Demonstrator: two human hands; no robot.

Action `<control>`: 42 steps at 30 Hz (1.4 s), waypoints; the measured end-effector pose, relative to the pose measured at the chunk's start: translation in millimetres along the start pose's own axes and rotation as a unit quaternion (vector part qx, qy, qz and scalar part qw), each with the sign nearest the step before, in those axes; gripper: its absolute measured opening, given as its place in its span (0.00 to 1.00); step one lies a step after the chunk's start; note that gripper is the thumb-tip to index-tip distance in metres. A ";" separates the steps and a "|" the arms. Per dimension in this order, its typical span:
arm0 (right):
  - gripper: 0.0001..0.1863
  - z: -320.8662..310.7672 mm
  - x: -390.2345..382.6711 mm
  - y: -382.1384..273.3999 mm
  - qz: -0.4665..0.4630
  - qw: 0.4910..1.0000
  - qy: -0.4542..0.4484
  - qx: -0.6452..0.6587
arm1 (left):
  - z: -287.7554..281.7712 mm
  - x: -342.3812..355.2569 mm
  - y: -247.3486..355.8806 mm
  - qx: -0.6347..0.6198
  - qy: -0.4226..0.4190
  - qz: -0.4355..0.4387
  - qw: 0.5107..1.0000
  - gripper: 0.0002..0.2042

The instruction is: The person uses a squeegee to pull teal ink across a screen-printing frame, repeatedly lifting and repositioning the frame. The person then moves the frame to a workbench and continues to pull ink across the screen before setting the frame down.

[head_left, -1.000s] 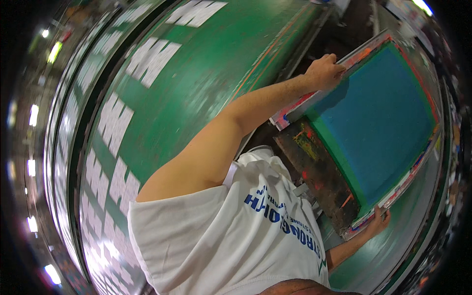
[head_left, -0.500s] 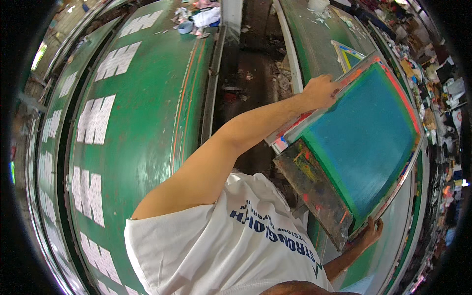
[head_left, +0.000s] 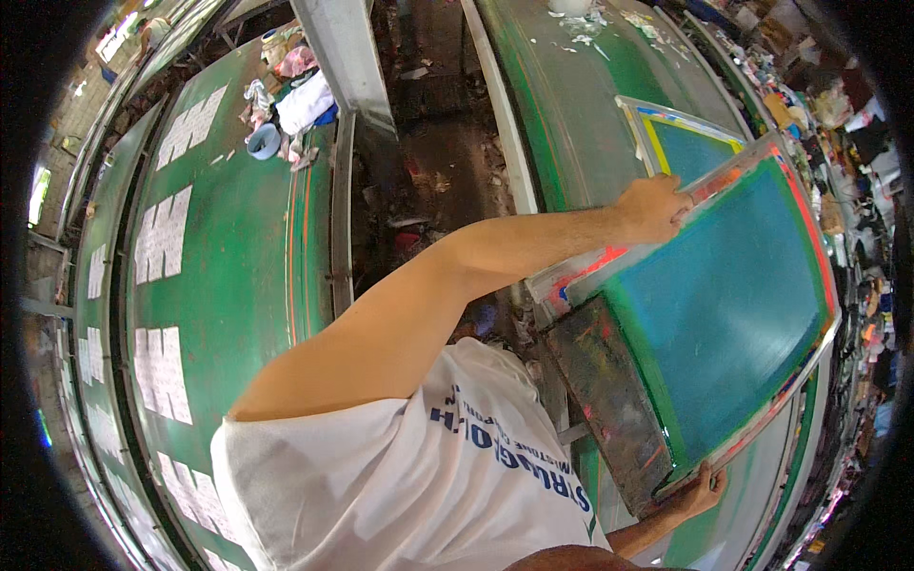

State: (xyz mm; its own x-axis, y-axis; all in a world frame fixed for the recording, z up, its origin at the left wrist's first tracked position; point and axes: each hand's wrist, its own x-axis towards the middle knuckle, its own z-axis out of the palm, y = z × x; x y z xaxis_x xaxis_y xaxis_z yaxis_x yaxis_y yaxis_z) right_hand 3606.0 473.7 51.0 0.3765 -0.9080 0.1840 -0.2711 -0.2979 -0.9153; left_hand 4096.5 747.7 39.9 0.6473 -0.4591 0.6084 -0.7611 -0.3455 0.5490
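A large screen printing frame (head_left: pixel 733 295) with blue mesh, a green border and red-stained edges is held tilted at the right. My left hand (head_left: pixel 652 209) is closed over its far left edge, fingers curled onto the rim. At its near corner my right hand (head_left: pixel 700 495) grips the lower edge, partly hidden beneath it. A dark, paint-stained board (head_left: pixel 609 404) runs along the frame's near left side. Just beyond my left hand, a second screen frame (head_left: pixel 685 143) with yellow and blue edging lies on the right table.
On the left, a long green table (head_left: pixel 238 228) carries several white cut fabric pieces (head_left: pixel 164 371). A blue bowl (head_left: pixel 264 142) and rags (head_left: pixel 305 103) sit at its far end, beside a metal post (head_left: pixel 347 62). Between the tables runs a littered aisle (head_left: pixel 428 143); clutter lines the far right.
The view has turned to the right, so the left table's things appear shifted. Both hands keep their hold on the frame, and more of the second screen frame shows beyond it.
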 end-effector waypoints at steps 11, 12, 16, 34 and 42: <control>0.32 108.0 -3.0 -90.5 0.089 0.969 0.069 -0.221 | -11.4 116.3 -110.0 -0.054 -0.059 0.027 0.996 0.10; 0.31 111.3 -12.3 -97.6 0.072 0.971 0.078 -0.216 | -9.4 127.3 -112.7 -0.067 -0.080 0.022 0.994 0.10; 0.28 122.2 -79.3 -134.1 0.001 0.972 0.113 -0.208 | -15.3 154.3 -128.6 -0.134 -0.121 0.016 0.983 0.09; 0.33 350.7 -141.4 -204.7 0.131 0.956 0.255 -0.063 | -13.0 267.2 -253.1 -0.182 -0.133 0.131 0.966 0.09; 0.35 486.9 -60.5 -214.7 0.062 0.976 0.209 -0.020 | -85.3 341.1 -394.1 -0.112 -0.022 0.097 0.989 0.15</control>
State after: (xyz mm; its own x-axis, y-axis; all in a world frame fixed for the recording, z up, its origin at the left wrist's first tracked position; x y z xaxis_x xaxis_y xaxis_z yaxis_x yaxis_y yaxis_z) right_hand 4072.8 736.1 62.0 -0.0537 -0.9759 0.2114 -0.3285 -0.1826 -0.9267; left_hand 4620.8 797.1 80.0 0.4834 -0.5355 0.6926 -0.8394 -0.0589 0.5403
